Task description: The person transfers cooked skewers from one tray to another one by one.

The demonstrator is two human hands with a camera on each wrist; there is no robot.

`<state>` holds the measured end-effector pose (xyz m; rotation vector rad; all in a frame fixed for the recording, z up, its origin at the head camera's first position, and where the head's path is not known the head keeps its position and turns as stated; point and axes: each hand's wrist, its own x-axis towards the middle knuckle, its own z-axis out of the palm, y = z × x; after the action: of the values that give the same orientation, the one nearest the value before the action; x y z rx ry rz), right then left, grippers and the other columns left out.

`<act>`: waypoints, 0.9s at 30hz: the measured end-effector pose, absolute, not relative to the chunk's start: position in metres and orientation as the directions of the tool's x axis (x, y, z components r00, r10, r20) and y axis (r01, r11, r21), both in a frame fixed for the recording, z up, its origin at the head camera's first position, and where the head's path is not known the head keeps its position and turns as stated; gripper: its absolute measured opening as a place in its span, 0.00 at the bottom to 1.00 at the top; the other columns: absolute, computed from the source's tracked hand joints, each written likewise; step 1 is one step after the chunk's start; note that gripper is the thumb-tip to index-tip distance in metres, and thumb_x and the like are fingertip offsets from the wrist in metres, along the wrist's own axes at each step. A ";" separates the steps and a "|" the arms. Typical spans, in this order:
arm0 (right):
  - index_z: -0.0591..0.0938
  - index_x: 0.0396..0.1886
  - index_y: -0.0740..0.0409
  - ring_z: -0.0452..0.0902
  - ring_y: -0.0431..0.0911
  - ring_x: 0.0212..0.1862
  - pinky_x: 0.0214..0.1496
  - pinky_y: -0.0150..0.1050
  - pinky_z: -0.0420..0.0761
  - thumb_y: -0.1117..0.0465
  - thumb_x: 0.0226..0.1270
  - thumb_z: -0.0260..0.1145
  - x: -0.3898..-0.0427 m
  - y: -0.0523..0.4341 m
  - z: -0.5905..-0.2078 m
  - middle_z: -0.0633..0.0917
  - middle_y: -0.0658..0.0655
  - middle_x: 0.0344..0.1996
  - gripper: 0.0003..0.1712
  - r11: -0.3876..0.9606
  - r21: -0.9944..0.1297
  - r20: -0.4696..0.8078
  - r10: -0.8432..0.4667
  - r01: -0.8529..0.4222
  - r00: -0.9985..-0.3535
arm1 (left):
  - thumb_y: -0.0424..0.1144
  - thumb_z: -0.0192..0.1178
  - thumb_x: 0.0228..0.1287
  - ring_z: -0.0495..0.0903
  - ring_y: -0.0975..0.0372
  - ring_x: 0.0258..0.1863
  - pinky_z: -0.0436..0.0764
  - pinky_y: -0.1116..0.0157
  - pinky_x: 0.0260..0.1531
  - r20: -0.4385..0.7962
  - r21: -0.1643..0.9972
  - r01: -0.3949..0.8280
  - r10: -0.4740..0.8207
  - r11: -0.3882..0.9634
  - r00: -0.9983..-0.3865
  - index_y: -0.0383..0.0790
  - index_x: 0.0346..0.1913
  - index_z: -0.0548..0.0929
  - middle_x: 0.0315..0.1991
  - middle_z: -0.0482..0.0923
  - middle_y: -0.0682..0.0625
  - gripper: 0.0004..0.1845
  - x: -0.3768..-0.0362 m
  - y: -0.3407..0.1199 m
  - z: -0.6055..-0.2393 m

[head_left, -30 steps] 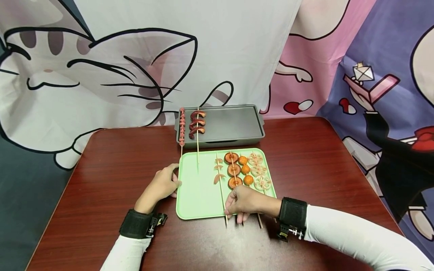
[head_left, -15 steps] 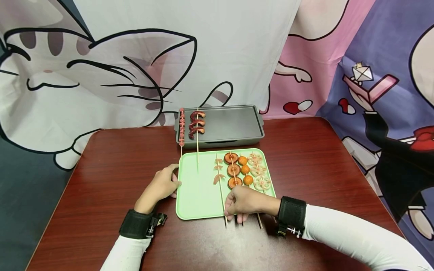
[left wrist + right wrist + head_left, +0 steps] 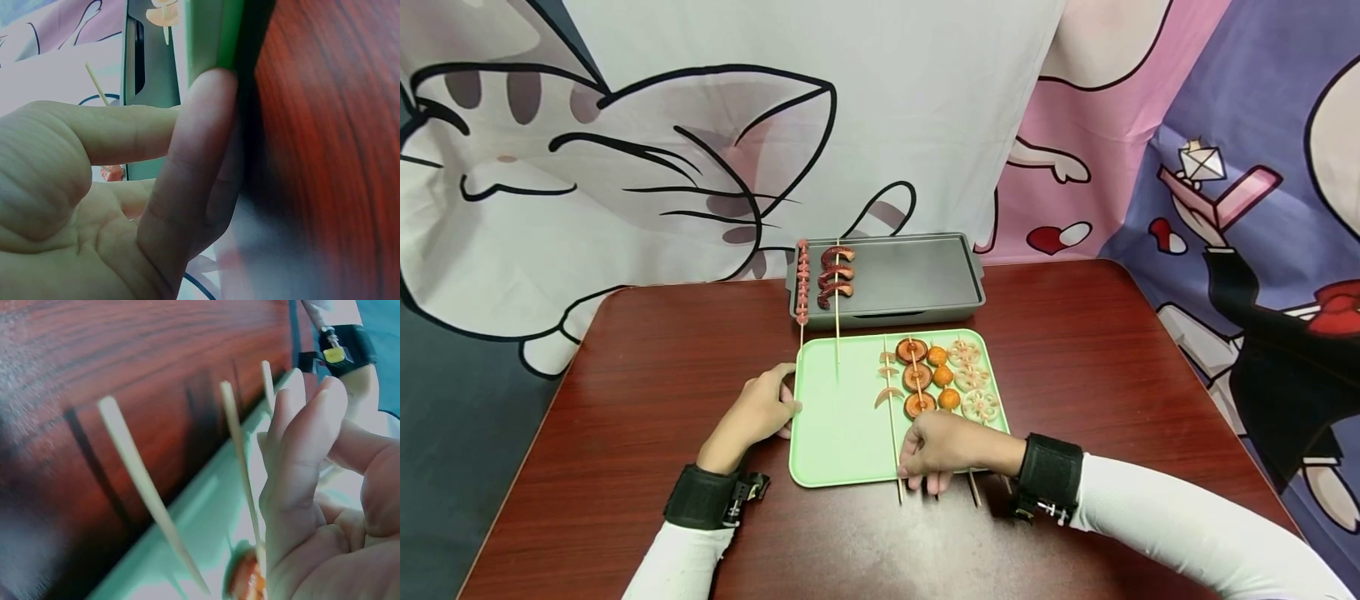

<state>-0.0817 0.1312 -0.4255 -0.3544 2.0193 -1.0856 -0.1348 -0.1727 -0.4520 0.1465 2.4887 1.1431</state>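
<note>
Head view: green tray (image 3: pixel 835 433) sits at frame centre on a dark red wooden table (image 3: pixel 625 375), with a grey griddle pan (image 3: pixel 917 279) just behind it. Left hand (image 3: pixel 758 414) rests against the tray's left edge, fingers straight and relaxed. The left wrist view confirms this, with a fingertip (image 3: pixel 209 94) pressed to the green rim and nothing grasped.

Right hand (image 3: pixel 942 448) lies at the tray's near edge, lower centre of frame. Its fingers curl down over the near ends of the wooden skewers, thumb and fingers closing on the skewer with pale pink slices (image 3: pixel 889 392). Right wrist view: fingers (image 3: pixel 300 456) bent beside the sticks. Actual contact cannot be told there.

Right half of tray: mushroom skewer (image 3: pixel 917 377), orange ball skewer (image 3: pixel 943 377), lotus root skewer (image 3: pixel 972 377), side by side. Two loaded skewers (image 3: pixel 820 279) lie across the pan's left end, their sticks reaching onto the tray.
</note>
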 end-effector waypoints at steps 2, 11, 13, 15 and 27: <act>0.89 0.31 0.62 0.82 0.39 0.17 0.21 0.36 0.87 0.65 0.69 0.71 -0.084 0.134 -0.422 0.89 0.60 0.24 0.07 0.578 -0.806 -0.510 -0.573 0.125 -0.642 | 0.25 0.60 0.70 0.82 0.57 0.18 0.87 0.61 0.23 -0.309 0.749 -0.068 0.256 0.659 -0.916 0.30 0.76 0.63 0.30 0.75 0.43 0.34 -0.135 -0.173 -0.452; 0.87 0.41 0.67 0.86 0.45 0.25 0.30 0.40 0.90 0.62 0.73 0.68 -0.099 0.153 -0.399 0.89 0.63 0.30 0.09 0.503 -0.864 -0.383 -0.615 0.031 -0.689 | 0.25 0.60 0.70 0.82 0.57 0.18 0.88 0.61 0.23 -0.305 0.753 -0.066 0.258 0.655 -0.917 0.29 0.76 0.63 0.30 0.75 0.43 0.33 -0.135 -0.174 -0.452; 0.86 0.44 0.67 0.88 0.50 0.31 0.35 0.42 0.91 0.62 0.74 0.67 -0.102 0.158 -0.393 0.89 0.66 0.34 0.10 0.484 -0.875 -0.339 -0.622 -0.006 -0.705 | 0.25 0.60 0.70 0.82 0.57 0.18 0.88 0.61 0.23 -0.305 0.754 -0.068 0.257 0.653 -0.917 0.29 0.76 0.63 0.30 0.74 0.43 0.33 -0.135 -0.174 -0.452; 0.86 0.46 0.66 0.88 0.53 0.36 0.38 0.42 0.91 0.62 0.74 0.67 -0.106 0.163 -0.387 0.90 0.65 0.37 0.11 0.472 -0.879 -0.288 -0.627 -0.060 -0.724 | 0.25 0.60 0.70 0.82 0.57 0.18 0.88 0.61 0.23 -0.305 0.756 -0.068 0.258 0.652 -0.917 0.30 0.76 0.63 0.30 0.75 0.43 0.33 -0.135 -0.174 -0.452; 0.88 0.50 0.54 0.85 0.51 0.45 0.45 0.32 0.85 0.60 0.74 0.68 -0.122 0.206 -0.387 0.89 0.56 0.45 0.09 0.400 -0.895 -0.027 -0.494 -0.200 -0.869 | 0.26 0.60 0.70 0.82 0.57 0.18 0.87 0.61 0.23 -0.313 0.748 -0.073 0.253 0.660 -0.915 0.30 0.76 0.63 0.29 0.75 0.43 0.34 -0.133 -0.173 -0.450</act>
<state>-0.1215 0.2059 -0.3865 -0.6059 2.3731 -1.4574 -0.1333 -0.1732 -0.4502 0.1415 2.4857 1.1450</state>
